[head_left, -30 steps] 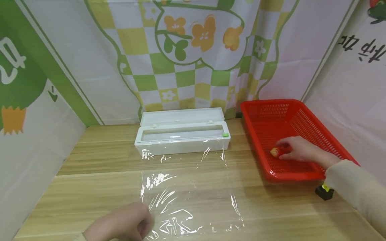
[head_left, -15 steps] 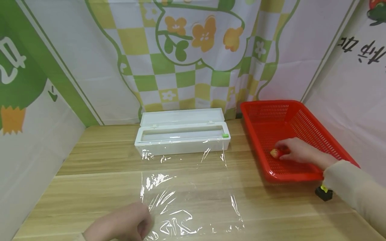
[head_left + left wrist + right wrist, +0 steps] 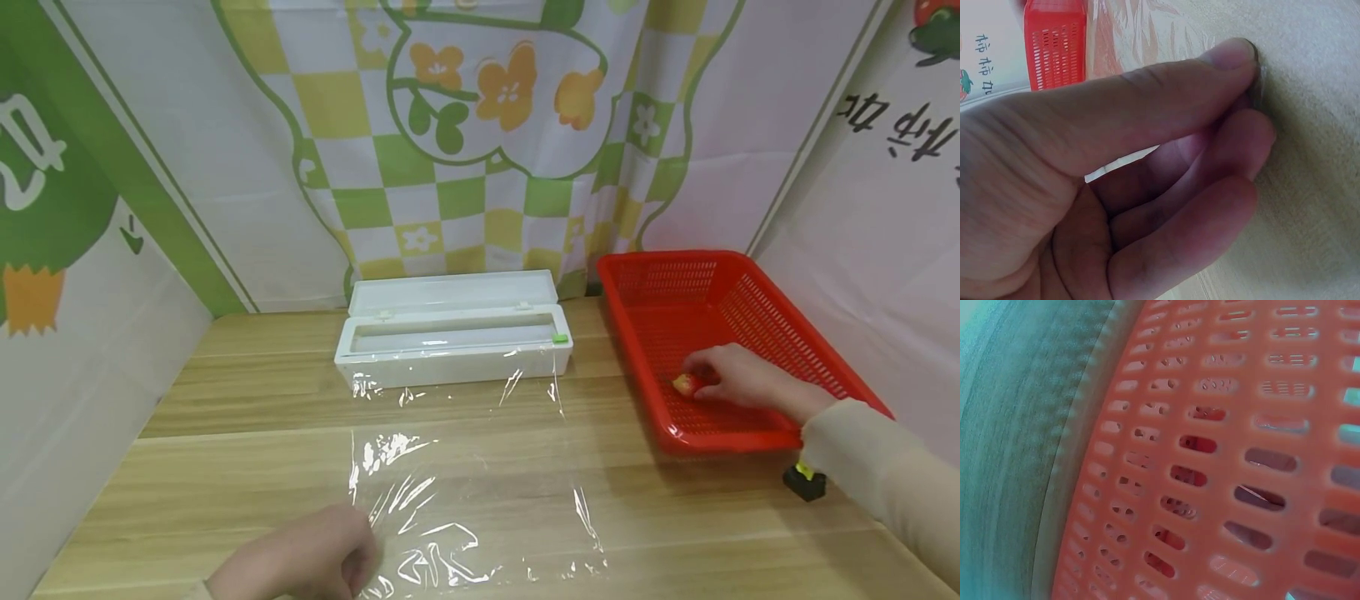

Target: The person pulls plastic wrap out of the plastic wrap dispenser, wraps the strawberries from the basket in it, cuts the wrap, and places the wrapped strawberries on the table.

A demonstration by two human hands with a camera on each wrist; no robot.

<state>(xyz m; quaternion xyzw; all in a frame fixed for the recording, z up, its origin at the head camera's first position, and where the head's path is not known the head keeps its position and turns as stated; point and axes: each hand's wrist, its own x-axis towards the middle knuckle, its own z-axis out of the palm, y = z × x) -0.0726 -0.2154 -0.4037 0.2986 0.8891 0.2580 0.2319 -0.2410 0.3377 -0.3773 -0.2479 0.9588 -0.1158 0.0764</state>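
Note:
A sheet of clear cling film (image 3: 487, 475) is drawn out from the long white dispenser box (image 3: 450, 369) over the wooden table. My left hand (image 3: 318, 550) pinches the film's near left corner between thumb and curled fingers, as the left wrist view shows with the left hand (image 3: 1166, 144) close up. Inside the red basket (image 3: 626, 350), my right hand (image 3: 735, 377) grips a small red fruit-like thing with a yellowish end (image 3: 683, 384); its kind is unclear. The right wrist view shows mostly the slotted basket wall (image 3: 1210, 456), with that hand seen only in part through the slots.
The dispenser's lid (image 3: 453, 292) stands raised at the back, and a green slider (image 3: 560, 338) sits at its right end. A small black and yellow object (image 3: 805, 482) lies by the basket's near right corner. Printed curtains (image 3: 465, 192) enclose the table.
Almost nothing differs: the right hand has shifted very slightly within the basket, still gripping the red thing. The left hand and the film have stayed in place.

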